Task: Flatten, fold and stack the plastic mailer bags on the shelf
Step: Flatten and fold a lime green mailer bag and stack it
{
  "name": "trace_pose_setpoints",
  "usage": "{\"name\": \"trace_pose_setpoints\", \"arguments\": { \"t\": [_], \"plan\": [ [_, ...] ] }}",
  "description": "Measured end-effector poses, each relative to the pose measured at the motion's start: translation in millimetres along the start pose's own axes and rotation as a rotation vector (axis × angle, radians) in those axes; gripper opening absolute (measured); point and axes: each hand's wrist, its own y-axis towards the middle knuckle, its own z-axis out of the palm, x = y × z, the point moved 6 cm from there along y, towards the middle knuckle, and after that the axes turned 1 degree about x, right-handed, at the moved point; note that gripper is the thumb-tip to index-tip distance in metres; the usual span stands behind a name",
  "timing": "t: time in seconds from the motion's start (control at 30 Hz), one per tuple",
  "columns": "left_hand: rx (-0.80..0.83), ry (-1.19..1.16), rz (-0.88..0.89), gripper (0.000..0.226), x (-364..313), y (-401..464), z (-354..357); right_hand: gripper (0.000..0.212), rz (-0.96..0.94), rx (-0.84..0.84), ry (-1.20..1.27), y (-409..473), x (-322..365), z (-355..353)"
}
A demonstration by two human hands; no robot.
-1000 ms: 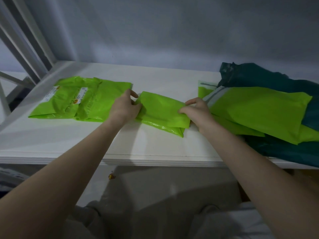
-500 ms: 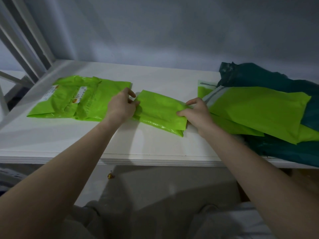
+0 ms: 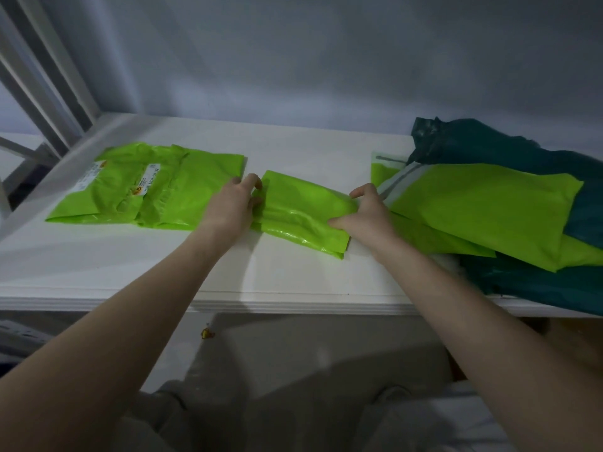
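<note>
Folded green mailer (image 3: 300,213) mid-shelf (image 3: 130,272), btwn both hands. Left hand (image 3: 233,207) fingers curl on its left end, tips partly hidden; right hand (image 3: 367,213) pinches the right end. Green stack (image 3: 146,187) at left, labels unreadable; loose pile (image 3: 489,203) at right, cut off by frame, prob. teal bags underneath.

Between the hands, the folded mailer (image 3: 301,212) is glossy lime green. Left of the left hand (image 3: 232,203), the stacked mailers (image 3: 146,190) are lime green with white printed labels. Right of the right hand (image 3: 365,216), the loose mailers (image 3: 483,203) are lime green over dark teal bags (image 3: 489,145). The shelf (image 3: 293,145) is plain white.
</note>
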Motion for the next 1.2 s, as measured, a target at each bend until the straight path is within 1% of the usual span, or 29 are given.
{"name": "trace_pose_setpoints", "arguments": {
  "t": [0.1, 0.23, 0.37, 0.5, 0.6, 0.7, 0.8, 0.9, 1.0, 1.1, 1.2],
  "plan": [
    [0.023, 0.031, 0.01, 0.031, 0.2, -0.5, 2.9, 0.056, -0.015, 0.0, -0.072, -1.1, 1.0, 0.5],
    [0.062, 0.006, -0.01, 0.037, -3.2, -0.9, 5.6, 0.057, -0.092, -0.062, -0.171, 0.4, 3.7, -2.0],
    [0.061, 0.027, 0.021, 0.034, -7.9, -6.6, 11.1, 0.059, -0.169, -0.111, -0.225, 6.7, 3.2, -6.8],
    [0.034, -0.003, 0.026, 0.033, -8.5, -8.3, 12.0, 0.057, -0.223, -0.117, -0.312, 7.1, 4.4, -5.5],
    [0.04, -0.003, 0.005, 0.033, -9.3, -9.2, 11.4, 0.057, -0.301, -0.139, -0.451, 3.0, 8.9, -0.9],
    [-0.028, 0.073, 0.025, 0.036, -12.2, -11.8, 3.5, 0.051, -0.408, -0.159, -0.595, -3.4, 17.4, 4.6],
    [-0.165, 0.089, 0.167, 0.032, -22.6, -11.2, -7.2, 0.038, -0.508, -0.212, -0.583, -6.8, 27.4, 8.1],
    [-0.206, 0.076, 0.245, 0.03, -31.1, -4.6, -6.0, 0.038, -0.523, -0.221, -0.557, -0.1, 30.7, 11.5],
    [-0.155, 0.09, 0.242, 0.039, -34.6, -1.2, 7.4, 0.043, -0.479, -0.157, -0.629, 8.0, 23.8, 23.3],
    [-0.044, 0.16, 0.278, 0.051, -36.7, -4.9, 27.1, 0.058, -0.474, -0.061, -0.725, 7.7, 17.7, 41.8],
    [0.073, 0.241, 0.305, 0.059, -35.8, -9.7, 42.8, 0.056, -0.462, 0.042, -0.787, 7.2, 9.2, 54.9]
  ]
}}
